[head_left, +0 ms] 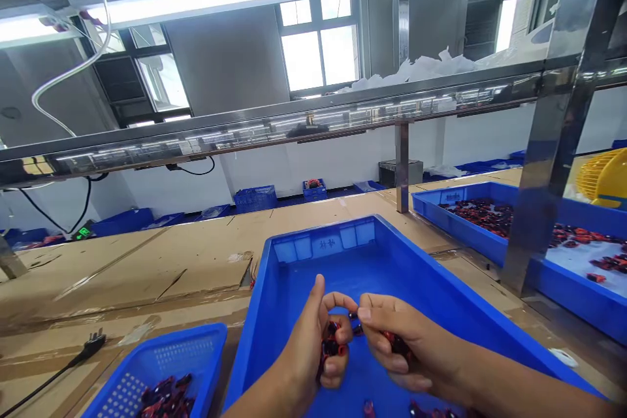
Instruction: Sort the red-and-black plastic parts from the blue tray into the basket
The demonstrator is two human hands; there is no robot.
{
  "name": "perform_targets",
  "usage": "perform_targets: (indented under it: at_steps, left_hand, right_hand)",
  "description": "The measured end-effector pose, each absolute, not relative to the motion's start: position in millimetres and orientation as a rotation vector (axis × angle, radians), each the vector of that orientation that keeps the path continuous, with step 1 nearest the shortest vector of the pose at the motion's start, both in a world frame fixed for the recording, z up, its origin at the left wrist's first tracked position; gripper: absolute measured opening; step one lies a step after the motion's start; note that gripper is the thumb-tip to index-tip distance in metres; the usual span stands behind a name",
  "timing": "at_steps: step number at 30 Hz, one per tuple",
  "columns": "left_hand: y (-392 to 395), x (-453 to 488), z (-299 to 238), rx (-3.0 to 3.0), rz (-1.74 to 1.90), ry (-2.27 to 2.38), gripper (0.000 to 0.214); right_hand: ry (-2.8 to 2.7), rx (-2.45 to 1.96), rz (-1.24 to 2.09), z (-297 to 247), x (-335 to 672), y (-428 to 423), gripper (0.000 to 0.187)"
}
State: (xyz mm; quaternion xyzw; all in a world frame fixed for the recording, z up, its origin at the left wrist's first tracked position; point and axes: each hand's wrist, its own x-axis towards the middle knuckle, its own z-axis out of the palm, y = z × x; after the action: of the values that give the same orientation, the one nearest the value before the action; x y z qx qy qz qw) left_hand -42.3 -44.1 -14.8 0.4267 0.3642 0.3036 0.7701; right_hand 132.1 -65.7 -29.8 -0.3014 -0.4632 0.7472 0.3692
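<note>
My left hand [326,339] is closed around several small red and black parts [329,347], its thumb pointing up. Beside it, my right hand [392,333] is also curled shut, with more of the red and black parts [396,342] in its palm. The fingertips of both hands meet or nearly meet, and a small dark piece shows just below them. Both hands are above a large blue tray [304,264]. More red and black parts [431,411] lie on the tray floor near the bottom edge of the view.
A blue perforated basket [161,356] with similar parts stands at left, near a black power plug [94,343]. Another blue tray [460,235] of parts sits at right behind a metal post [543,144]. A metal shelf rail [274,127] crosses above the cardboard-covered table [191,255]. A yellow fan [605,176] is far right.
</note>
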Motion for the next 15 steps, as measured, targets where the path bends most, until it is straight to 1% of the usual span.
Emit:
perform_targets:
  at_steps: [2, 5, 6, 7, 9, 10, 13, 15]
  left_hand:
    - [-45, -41, -14, 0.948, 0.656, 0.817, 0.062]
    - [-46, -40, -13, 0.972, 0.649, 0.852, 0.063]
    - [-47, -40, -12, 0.984, 0.654, 0.851, 0.064]
    - [-47, -39, -12, 0.997, 0.663, 0.85, 0.065]
    - [-48, -39, -11, 1.029, 0.672, 0.855, 0.066]
    - [-48, -38, -11, 1.05, 0.667, 0.863, 0.066]
    - [-49, -37, -12, 1.138, 0.628, 0.896, 0.069]
    - [-50, -36, -13, 1.211, 0.621, 0.889, 0.074]
  right_hand:
    - [-1.345, -0.915, 1.647, -33, 130, -65, 0.034]
    - [-1.667, -1.081, 1.086, -34, 125, -68, 0.029]
    - [-1.772, -1.111, 0.937, -34, 124, -70, 0.031]
    - [-1.863, -1.133, 0.827, -33, 122, -73, 0.039]
    - [-1.992, -1.148, 0.691, -31, 120, -79, 0.051]
    - [-2.03, -1.147, 0.635, -31, 119, -82, 0.051]
    - [-2.121, -1.141, 0.496, -31, 118, -86, 0.039]
    - [-2.158, -1.138, 0.443, -32, 120, -86, 0.041]
